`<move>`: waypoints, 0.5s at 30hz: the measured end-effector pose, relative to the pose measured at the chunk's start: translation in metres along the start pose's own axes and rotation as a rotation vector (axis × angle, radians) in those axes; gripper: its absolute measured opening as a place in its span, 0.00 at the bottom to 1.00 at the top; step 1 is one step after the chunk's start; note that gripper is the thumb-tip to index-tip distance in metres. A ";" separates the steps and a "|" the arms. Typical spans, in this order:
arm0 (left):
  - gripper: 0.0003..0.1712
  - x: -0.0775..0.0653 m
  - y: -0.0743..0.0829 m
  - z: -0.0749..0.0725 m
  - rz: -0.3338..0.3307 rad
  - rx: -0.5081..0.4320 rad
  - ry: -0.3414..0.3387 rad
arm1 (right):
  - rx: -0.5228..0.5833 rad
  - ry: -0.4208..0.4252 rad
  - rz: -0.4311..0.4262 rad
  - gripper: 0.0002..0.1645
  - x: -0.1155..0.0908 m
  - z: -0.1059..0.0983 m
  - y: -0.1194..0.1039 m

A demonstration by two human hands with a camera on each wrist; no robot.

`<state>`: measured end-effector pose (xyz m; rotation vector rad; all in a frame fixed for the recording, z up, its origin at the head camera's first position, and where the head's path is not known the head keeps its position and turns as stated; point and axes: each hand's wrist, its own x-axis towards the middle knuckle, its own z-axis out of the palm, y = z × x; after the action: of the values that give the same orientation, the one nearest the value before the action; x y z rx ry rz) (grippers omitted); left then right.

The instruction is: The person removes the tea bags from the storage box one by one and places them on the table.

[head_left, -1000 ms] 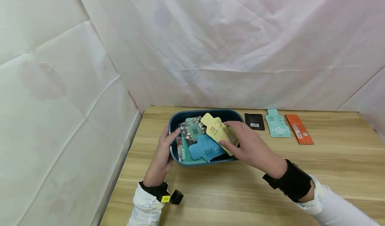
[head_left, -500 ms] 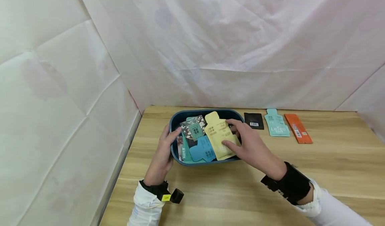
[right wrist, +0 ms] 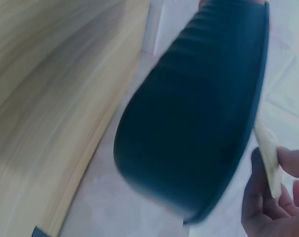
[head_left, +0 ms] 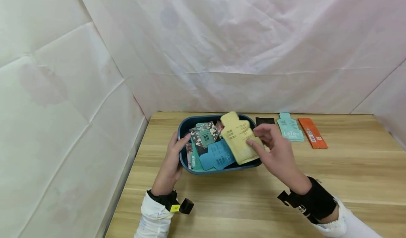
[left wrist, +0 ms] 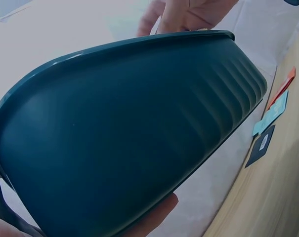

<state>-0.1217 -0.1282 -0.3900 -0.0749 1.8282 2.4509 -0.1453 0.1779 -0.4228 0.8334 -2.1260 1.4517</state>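
Note:
My left hand [head_left: 170,160] grips the left end of a dark blue plastic bin [head_left: 203,173], thumb over the rim. In the left wrist view, fingers [left wrist: 156,215] reach under the bin, which is held above the table. My right hand [head_left: 279,155] pinches a yellow bottle-shaped sachet [head_left: 236,136] between thumb and fingers, over the bin's right half. A second yellow edge shows along its right side. Inside the bin lie a blue bottle-shaped sachet [head_left: 215,156], a flower-patterned packet [head_left: 205,137] and several green packets, partly covering one another.
On the wooden table [head_left: 234,210], right of the bin, a black packet [head_left: 264,120], a mint-green bottle-shaped sachet [head_left: 290,129] and a long orange packet [head_left: 312,132] lie in a row. Pale cloth [head_left: 222,55] hangs behind and at the left.
The right hand first swung the yellow sachet more upright, then drew it to the right, uncovering more of the blue sachet. The hand now overlaps the black packet. The left hand keeps its hold.

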 end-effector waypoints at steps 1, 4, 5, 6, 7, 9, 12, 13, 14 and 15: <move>0.28 0.000 0.000 0.000 0.000 -0.004 0.003 | 0.019 0.025 0.002 0.28 -0.001 -0.004 0.001; 0.28 0.000 -0.001 -0.001 0.004 -0.017 -0.005 | 0.038 0.109 0.042 0.24 0.002 -0.022 -0.012; 0.28 0.000 -0.001 -0.001 0.004 -0.021 -0.009 | 0.008 0.136 0.088 0.22 0.007 -0.030 -0.027; 0.28 0.000 -0.001 0.000 0.004 -0.023 -0.011 | -0.004 0.168 0.130 0.21 0.007 -0.037 -0.025; 0.28 0.000 -0.001 0.000 0.002 -0.024 -0.012 | -0.005 0.210 0.174 0.19 0.007 -0.044 -0.022; 0.28 0.000 -0.001 0.000 -0.003 -0.022 -0.010 | -0.025 0.297 0.259 0.17 0.005 -0.059 -0.014; 0.28 -0.001 -0.001 0.000 -0.013 -0.017 -0.007 | -0.044 0.411 0.393 0.14 -0.001 -0.084 0.001; 0.28 -0.001 -0.001 0.000 -0.016 -0.016 -0.007 | -0.075 0.433 0.427 0.14 -0.004 -0.093 0.007; 0.28 -0.001 -0.001 0.001 -0.018 -0.015 -0.006 | -0.114 0.444 0.454 0.14 -0.007 -0.101 0.014; 0.29 -0.001 0.000 0.001 -0.020 -0.015 -0.006 | -0.154 0.447 0.483 0.15 -0.010 -0.110 0.020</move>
<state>-0.1207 -0.1276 -0.3902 -0.0861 1.7984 2.4491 -0.1502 0.2885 -0.4034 -0.0794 -2.1204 1.4907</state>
